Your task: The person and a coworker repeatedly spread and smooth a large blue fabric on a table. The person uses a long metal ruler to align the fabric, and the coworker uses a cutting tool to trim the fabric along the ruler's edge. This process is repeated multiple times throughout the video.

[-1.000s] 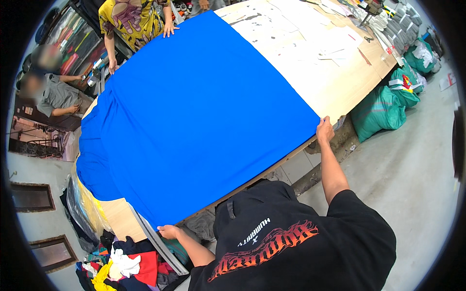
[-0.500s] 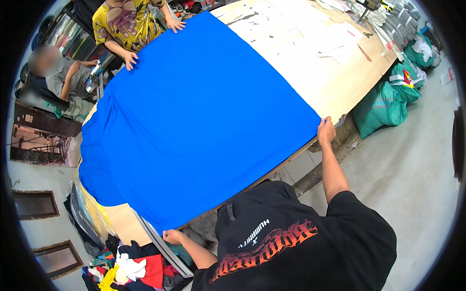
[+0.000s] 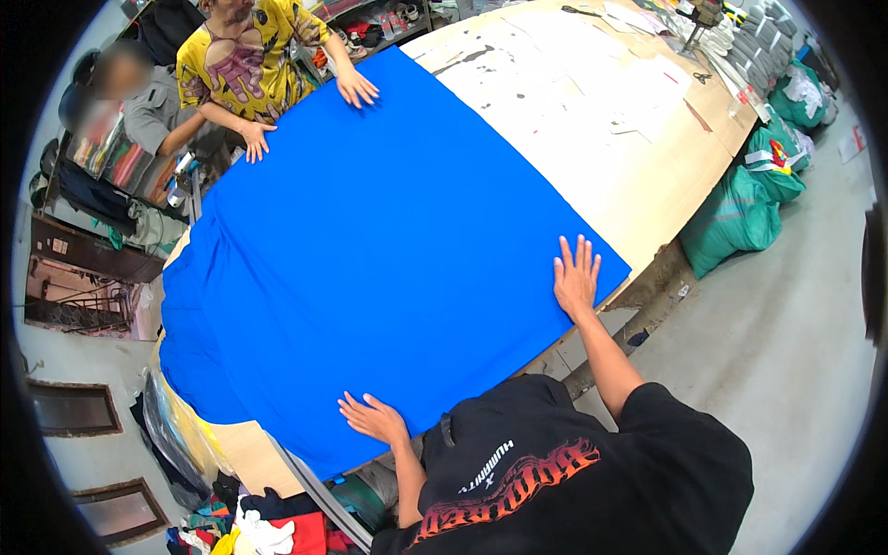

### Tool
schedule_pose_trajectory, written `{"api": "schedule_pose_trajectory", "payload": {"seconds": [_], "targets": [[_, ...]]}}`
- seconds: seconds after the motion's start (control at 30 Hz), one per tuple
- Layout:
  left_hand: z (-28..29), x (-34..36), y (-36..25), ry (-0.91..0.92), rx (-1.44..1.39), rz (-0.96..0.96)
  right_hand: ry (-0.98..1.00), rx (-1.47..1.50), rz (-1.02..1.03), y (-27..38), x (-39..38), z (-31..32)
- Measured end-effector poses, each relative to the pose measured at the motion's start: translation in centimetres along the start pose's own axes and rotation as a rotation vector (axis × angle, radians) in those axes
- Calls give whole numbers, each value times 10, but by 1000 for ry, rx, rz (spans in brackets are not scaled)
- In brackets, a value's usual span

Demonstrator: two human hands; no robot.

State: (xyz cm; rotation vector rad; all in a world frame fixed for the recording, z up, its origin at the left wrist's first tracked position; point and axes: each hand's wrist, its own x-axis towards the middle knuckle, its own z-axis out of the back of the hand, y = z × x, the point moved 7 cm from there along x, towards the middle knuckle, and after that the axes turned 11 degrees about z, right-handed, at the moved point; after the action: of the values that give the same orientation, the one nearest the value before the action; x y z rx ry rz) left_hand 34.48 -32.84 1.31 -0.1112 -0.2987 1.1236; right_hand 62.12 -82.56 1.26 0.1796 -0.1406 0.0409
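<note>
A wide sheet of bright blue fabric (image 3: pixel 398 240) covers much of a pale wooden table. My left hand (image 3: pixel 375 421) lies flat on it close to the near edge, fingers spread. Toward the near right corner, my right hand (image 3: pixel 575 277) rests palm down on the cloth with fingers stretched out. Neither hand grips anything. Wrinkles and folds gather at the fabric's left end, while its middle is mostly smooth. Across the table, a co-worker in a yellow patterned shirt (image 3: pixel 245 60) has one hand (image 3: pixel 256 139) at the far edge and another (image 3: pixel 356 88) over the fabric.
Paper pieces (image 3: pixel 638 97) and scissors (image 3: pixel 701 78) lie on the bare table part (image 3: pixel 592 157). Green sacks (image 3: pixel 735 217) stand on the floor at right. Loose clothes (image 3: pixel 268 532) are heaped at lower left, near a metal rail (image 3: pixel 319 490). Another person (image 3: pixel 162 116) is at far left.
Both my hands have let go of the fabric's near corners and moved inward, now flat on top. The co-worker's farther hand has moved from the edge over the cloth.
</note>
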Motion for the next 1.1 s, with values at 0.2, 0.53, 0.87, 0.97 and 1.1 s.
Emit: {"api": "schedule_pose_trajectory", "payload": {"seconds": [0.2,0.53,0.87,0.97,1.1], "targets": [[0,1,-7,65,-4,37,20,-58,-280,-48,10,-11],[5,5,-22,16,19,29,-194,183,237,60,160,-10],[4,13,-27,71,34,60,-16,62,641,184,332,-87],[7,7,-22,58,48,76,-8,65,363,151,351,-80],[4,7,-18,52,39,60,-180,76,4,71,313,-56]]}}
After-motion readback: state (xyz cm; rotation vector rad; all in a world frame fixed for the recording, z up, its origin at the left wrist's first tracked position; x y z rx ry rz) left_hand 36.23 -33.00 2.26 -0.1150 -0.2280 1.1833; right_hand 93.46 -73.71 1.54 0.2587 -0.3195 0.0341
